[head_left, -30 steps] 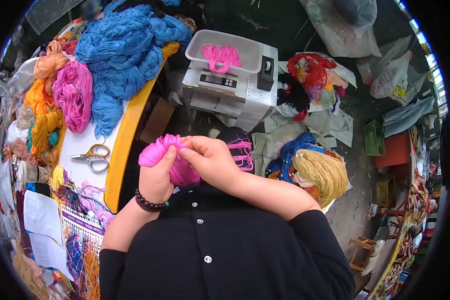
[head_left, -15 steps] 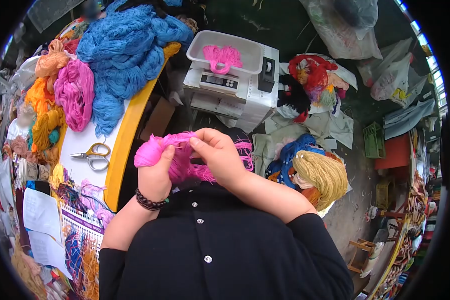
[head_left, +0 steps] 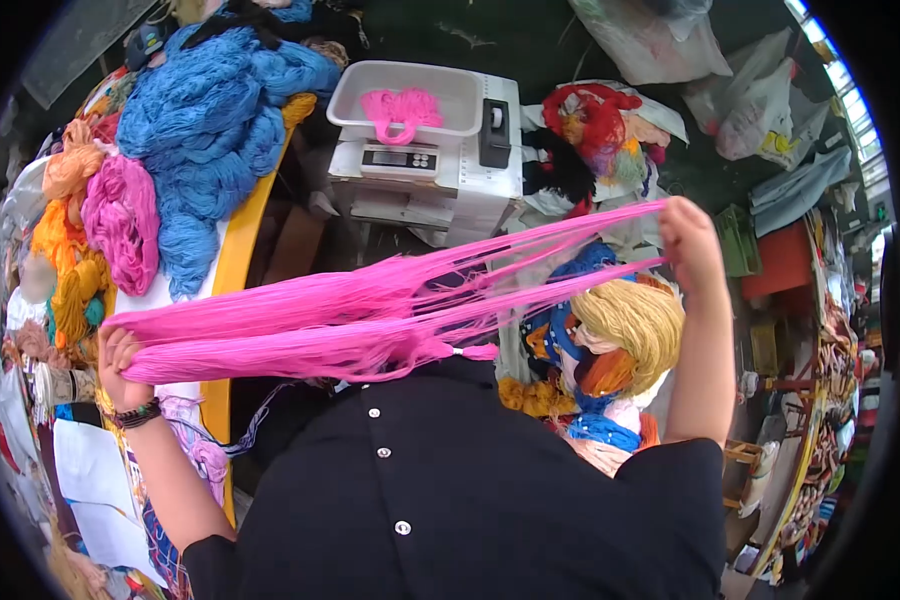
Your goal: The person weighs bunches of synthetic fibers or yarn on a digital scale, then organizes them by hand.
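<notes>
Head view: the pink skein [head_left: 300,325] is held by both of my hands, stretched between them across the front of my black shirt [head_left: 470,490]. It slopes from the near left up to the far right.

Left grip: my left hand [head_left: 120,360] is closed around the left end, fingers curled into the loops. A dark beaded bracelet [head_left: 137,413] sits on that wrist. Right grip: my right hand [head_left: 687,238] is raised and shut in a fist on the right end, where the strands narrow. The exact placement of the thumb cannot be told.

Condition of the skein: dense toward the left, thinned into separated strands toward the right, with open gaps between them. A short tuft [head_left: 478,352] with a white tie hangs at its near edge.

Surroundings: on the left, the counter [head_left: 217,408] with a yellow edge carries blue yarn [head_left: 200,110] and, beside it, magenta yarn [head_left: 120,225]. On the far side, a white tray [head_left: 460,100] rests on a digital scale [head_left: 400,160] and contains a small pink bundle [head_left: 405,108]. To the right, tan yarn [head_left: 635,330] lies near my right forearm in this view.
</notes>
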Motion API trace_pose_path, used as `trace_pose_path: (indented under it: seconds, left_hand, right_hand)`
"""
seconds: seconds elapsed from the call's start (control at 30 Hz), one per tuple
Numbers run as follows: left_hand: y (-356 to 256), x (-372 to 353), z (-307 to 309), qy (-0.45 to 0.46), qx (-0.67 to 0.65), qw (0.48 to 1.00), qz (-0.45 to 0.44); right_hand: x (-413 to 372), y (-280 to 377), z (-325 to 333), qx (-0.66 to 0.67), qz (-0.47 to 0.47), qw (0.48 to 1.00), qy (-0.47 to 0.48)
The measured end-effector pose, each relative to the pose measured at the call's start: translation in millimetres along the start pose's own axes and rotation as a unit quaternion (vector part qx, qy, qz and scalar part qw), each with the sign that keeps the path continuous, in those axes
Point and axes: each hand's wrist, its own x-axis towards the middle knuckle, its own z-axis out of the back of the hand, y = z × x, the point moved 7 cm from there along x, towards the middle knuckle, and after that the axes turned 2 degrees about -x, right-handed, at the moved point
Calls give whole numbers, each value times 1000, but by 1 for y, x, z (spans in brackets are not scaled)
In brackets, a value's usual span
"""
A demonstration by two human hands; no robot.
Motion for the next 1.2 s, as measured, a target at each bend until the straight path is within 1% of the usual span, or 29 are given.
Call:
trace_pose_path:
  seconds: [0.03,0.07,0.1,0.13,0.17,0.2,0.23,0.27,0.3,0.33,0.37,0.4,0.43,0.47,0.5,0.53,0.6,0.63,0.67,0.7,0.73,0.8,0.87,0.93,1.0,1.03,1.1,1.13,1.2]
  left_hand:
    - [-32,0,27,-27,26,999,-25]
    - [-53,-1,44,-54,29,997,-44]
    - [-73,-1,59,-80,33,994,-62]
    - [-92,0,75,-89,18,995,-49]
    - [-122,-1,97,-120,23,989,-89]
    - [-147,-3,115,-151,29,980,-129]
    - [-154,-4,118,-154,-1,979,-132]
    - [-182,-5,135,-143,-4,980,-137]
    - [-204,-4,150,-132,-6,981,-143]
    - [-193,-7,137,-143,17,974,-172]
    - [-181,-5,125,-137,26,976,-169]
    - [-168,-2,113,-131,35,977,-165]
    - [-141,6,96,-81,3,992,-95]
    - [-102,11,65,-61,23,996,-67]
    - [-60,16,31,-41,43,997,-40]
    - [-37,19,16,-41,61,996,-52]
    - [20,27,-15,22,86,995,37]
    - [44,27,-20,26,89,994,57]
    - [73,25,-31,18,80,993,83]
    - [87,25,-27,19,81,992,94]
    - [104,25,-26,43,74,989,121]
    - [130,24,-21,31,132,985,103]
    - [154,22,-10,-5,171,979,108]
    - [172,20,14,-67,179,974,121]
    - [186,17,32,-73,241,960,120]
    - [196,11,43,-136,200,960,142]
    - [208,5,48,-130,186,958,175]
    - [212,1,54,-103,167,961,192]
    - [214,-8,55,-111,119,963,214]
  right_hand:
    - [12,-8,41,-16,45,998,-28]
    - [16,-13,77,-35,29,996,-82]
    - [24,-23,118,-49,38,990,-130]
    - [29,-30,157,-51,54,982,-174]
    - [40,-45,207,-73,84,963,-245]
    - [23,-37,230,-88,47,950,-297]
    - [31,-49,291,-158,144,903,-373]
    - [23,-44,339,-388,68,796,-459]
    - [10,-35,359,-464,2,727,-506]
    - [-2,-13,342,-454,18,717,-529]
    - [-9,12,306,-442,97,737,-501]
    - [2,11,295,-298,149,826,-454]
    - [12,11,281,-145,195,888,-391]
    - [15,18,246,-5,168,939,-300]
    - [15,29,208,73,156,961,-216]
    - [15,41,167,152,142,970,-129]
    - [-2,86,95,141,154,974,-87]
    - [-9,109,76,103,186,972,-105]
    - [-12,130,60,100,207,968,-97]
    - [-15,152,47,96,229,965,-90]
    - [-17,175,31,95,259,959,-64]
    - [-9,215,9,119,287,950,-26]
    - [9,252,-16,152,294,942,48]
    - [49,283,-19,174,266,935,157]
    - [48,306,-67,172,274,946,40]
    - [62,319,-76,176,293,939,40]
    - [95,341,-99,193,294,931,96]
    - [106,352,-110,188,322,926,64]
    - [122,373,-133,189,346,917,57]
